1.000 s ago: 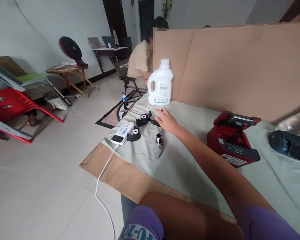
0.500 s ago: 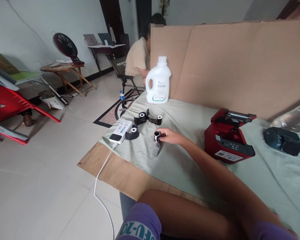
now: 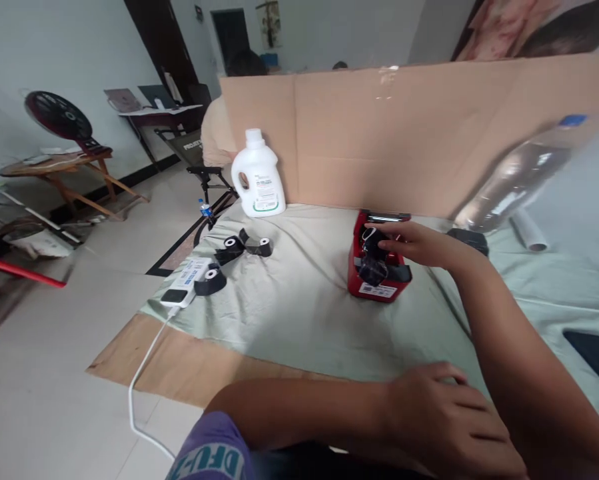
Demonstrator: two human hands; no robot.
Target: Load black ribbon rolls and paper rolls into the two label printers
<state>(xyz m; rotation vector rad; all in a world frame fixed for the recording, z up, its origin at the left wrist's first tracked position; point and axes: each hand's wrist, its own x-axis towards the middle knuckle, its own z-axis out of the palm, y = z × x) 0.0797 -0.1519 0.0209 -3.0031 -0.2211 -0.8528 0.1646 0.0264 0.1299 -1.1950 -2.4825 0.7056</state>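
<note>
My right hand (image 3: 415, 243) pinches a roll of black ribbon (image 3: 375, 241) by its upper end, with a loose dark tail (image 3: 373, 271) hanging down. It is over the red printer (image 3: 356, 270), whose lid is raised; the roll hides part of its inside. My left hand (image 3: 449, 427) lies low in front, back upward, fingers loosely stretched and holding nothing visible. Several other black rolls, such as one with a white core (image 3: 212, 279) and another (image 3: 259, 247), lie at the left of the cloth.
A white power bank (image 3: 186, 280) with a white cable lies at the left table edge. Behind stand a white detergent bottle (image 3: 260, 177) and a cardboard panel (image 3: 359, 140). A large clear bottle (image 3: 522, 177) leans at right, near a dark phone-like slab (image 3: 596, 357).
My right hand has carried the black ribbon roll rightward from the cloth to above the red printer. The view has turned right, and my left hand has come into sight.
</note>
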